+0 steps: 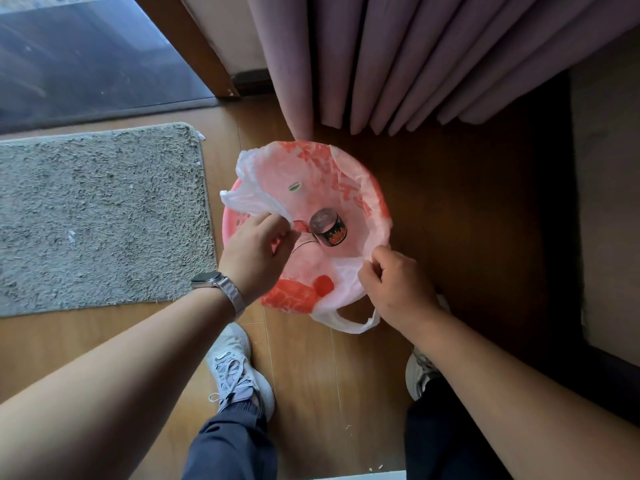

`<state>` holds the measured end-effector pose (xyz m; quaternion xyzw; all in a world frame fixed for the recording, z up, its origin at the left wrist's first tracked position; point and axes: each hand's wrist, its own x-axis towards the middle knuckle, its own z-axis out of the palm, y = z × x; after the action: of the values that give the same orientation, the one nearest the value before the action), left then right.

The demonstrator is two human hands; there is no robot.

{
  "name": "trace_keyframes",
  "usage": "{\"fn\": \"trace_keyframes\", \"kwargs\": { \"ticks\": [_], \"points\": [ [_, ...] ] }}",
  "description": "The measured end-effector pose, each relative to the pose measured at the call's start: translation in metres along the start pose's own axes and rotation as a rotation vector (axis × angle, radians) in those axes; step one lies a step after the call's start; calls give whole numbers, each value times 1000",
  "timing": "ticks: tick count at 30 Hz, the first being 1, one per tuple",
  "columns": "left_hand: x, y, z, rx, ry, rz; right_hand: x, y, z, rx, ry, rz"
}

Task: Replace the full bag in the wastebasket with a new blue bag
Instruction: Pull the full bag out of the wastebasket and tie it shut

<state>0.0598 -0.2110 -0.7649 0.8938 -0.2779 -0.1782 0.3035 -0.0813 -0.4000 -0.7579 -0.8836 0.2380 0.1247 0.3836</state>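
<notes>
Grey mat [100,216] left of pink wastebasket [231,223]; curtain [398,64] hangs just behind it. Wastebasket upright on wood floor [311,393], mouth up. White-and-red bag [346,188] lines it; 1 can [328,228] lies tilted inside. Left hand [258,252] pinches bag's left rim; right hand [398,285] pinches near-right rim. 1 bag handle [349,323] droops toward shoes [239,368].

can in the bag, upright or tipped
Tipped: the can lies on its side in the bag, its round end facing up-left.

left hand [258,252] pinching, right hand [394,284] pinching
</notes>
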Motion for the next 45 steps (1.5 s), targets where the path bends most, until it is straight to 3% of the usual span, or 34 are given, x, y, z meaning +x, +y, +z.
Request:
{"fn": "trace_keyframes", "kwargs": {
  "ticks": [9, 14, 20, 26, 36, 41, 45],
  "points": [
    [14, -52, -33, 157, 57, -225, 1, 34, -6, -41, 50, 64],
    [26, -62, -23, 129, -31, -407, -2, 50, -4, -38, 30, 65],
    [32, -48, -14, 189, 12, -305, -7, 70, 2, 106, 15, 309],
    [37, -41, -20, 203, 77, -281, -5, 77, 12, 641, -138, 470],
    [55, 8, -22, 61, 170, -145, 3, 81, 6, 914, -323, 679],
    [51, 37, -17, -93, 198, -131, -3, 71, 0, 891, -209, 715],
    [30, 47, -23, -155, 95, -178, -16, 48, -10, 586, -36, 562]
  ]
}}
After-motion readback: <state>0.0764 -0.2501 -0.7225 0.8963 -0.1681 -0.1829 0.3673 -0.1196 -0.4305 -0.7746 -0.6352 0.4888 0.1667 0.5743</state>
